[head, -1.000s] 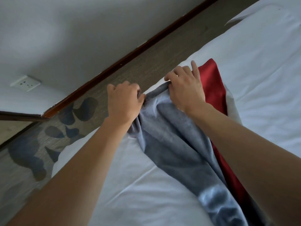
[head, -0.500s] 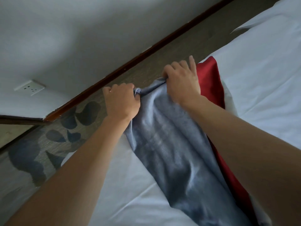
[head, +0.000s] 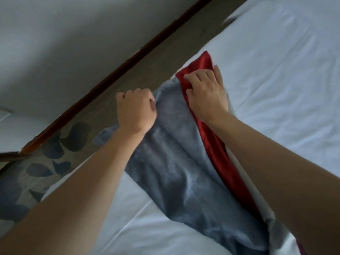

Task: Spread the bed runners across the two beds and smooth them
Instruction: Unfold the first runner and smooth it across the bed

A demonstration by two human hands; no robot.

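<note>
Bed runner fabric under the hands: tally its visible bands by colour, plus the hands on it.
Grey band: 1
Red band: 1
White band: 1
Hands, left hand and right hand: 2
Total: 5

Left hand (head: 135,109) fingertips: curled under, hidden in the grey fold of the bed runner (head: 176,162).
Right hand (head: 206,94) thumb: hidden beneath the palm; whether it pinches the red band cannot be told.
Runner's near end: cut off at the bottom right edge, partly behind the right forearm.
Wall socket (head: 4,114): cut by the left edge, blurred.
Bed (head: 285,80): runs past the right and bottom edges.
</note>
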